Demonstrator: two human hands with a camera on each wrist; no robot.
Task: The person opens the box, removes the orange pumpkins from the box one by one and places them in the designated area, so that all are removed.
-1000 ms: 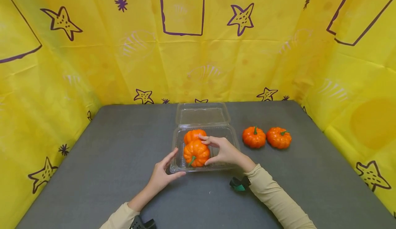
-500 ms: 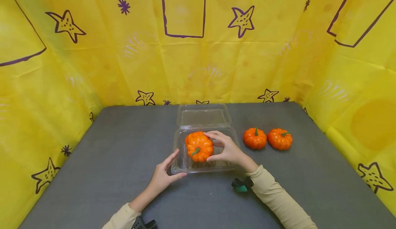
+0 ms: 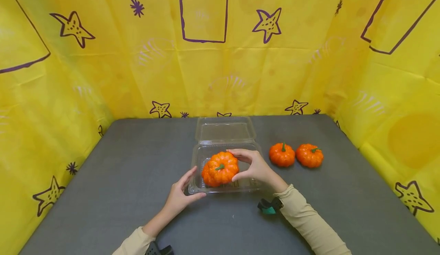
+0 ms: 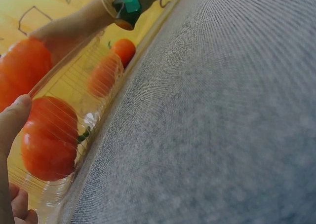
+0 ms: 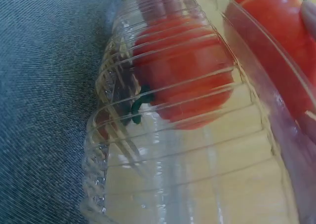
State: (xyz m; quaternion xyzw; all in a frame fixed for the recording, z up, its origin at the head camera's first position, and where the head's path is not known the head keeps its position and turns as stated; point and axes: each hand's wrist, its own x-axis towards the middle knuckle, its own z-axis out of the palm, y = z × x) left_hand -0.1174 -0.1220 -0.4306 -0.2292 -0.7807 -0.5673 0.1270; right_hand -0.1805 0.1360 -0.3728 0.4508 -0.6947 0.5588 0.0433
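Note:
My right hand (image 3: 241, 166) grips an orange pumpkin (image 3: 220, 167) by its right side, stem up, just above the clear plastic clamshell container (image 3: 248, 183). A second pumpkin (image 5: 182, 71) lies on its side inside the container, mostly hidden under the held one in the head view. My left hand (image 3: 187, 184) rests with straight fingers against the container's front left corner, thumb (image 4: 12, 120) on the wall. The container's lid (image 3: 225, 129) lies open at the back.
Two more orange pumpkins (image 3: 282, 155) (image 3: 309, 155) sit side by side on the grey table (image 3: 120, 171), right of the container. Yellow cloth walls (image 3: 68, 86) with purple stars enclose the table on three sides.
The held pumpkin turned from stem-forward to stem-up and now covers the pumpkin lying in the container. My left hand has stayed at the corner.

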